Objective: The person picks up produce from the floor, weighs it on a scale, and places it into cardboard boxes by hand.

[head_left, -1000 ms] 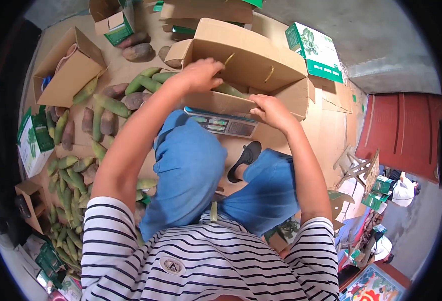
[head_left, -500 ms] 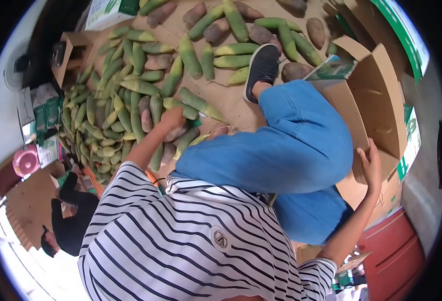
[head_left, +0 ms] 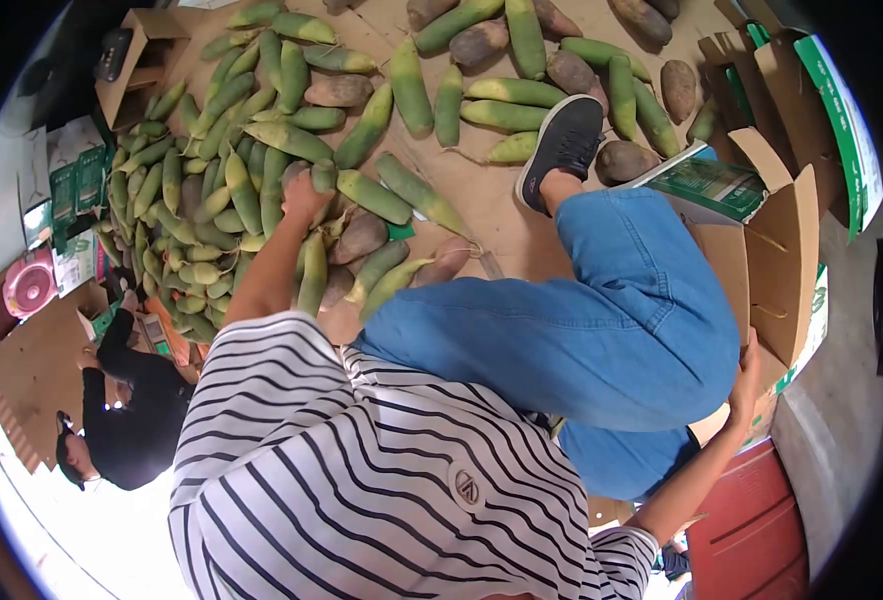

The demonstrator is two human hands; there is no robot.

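Observation:
My left hand (head_left: 306, 197) is closed on a radish among the piled green radishes (head_left: 246, 195), its fingers partly hiding what they grip. Beside it lie a green radish (head_left: 374, 197) and a reddish one (head_left: 359, 238). On the right, my right hand (head_left: 747, 375) is closed at the near edge of an open cardboard box (head_left: 783, 270), beside my bent knee. The box's flaps stand up, and part of my right hand's grip is hidden.
More green and reddish radishes lie on the cardboard-covered floor (head_left: 491, 210) around my dark shoe (head_left: 566, 140). A co-worker in black (head_left: 141, 410) is at the lower left, near a pink fan (head_left: 31, 287). A red panel (head_left: 746, 520) stands at the lower right.
My left hand has moved up and left across the pile and closed on a radish. My right hand has slid lower along the box. The whole view has shifted a little.

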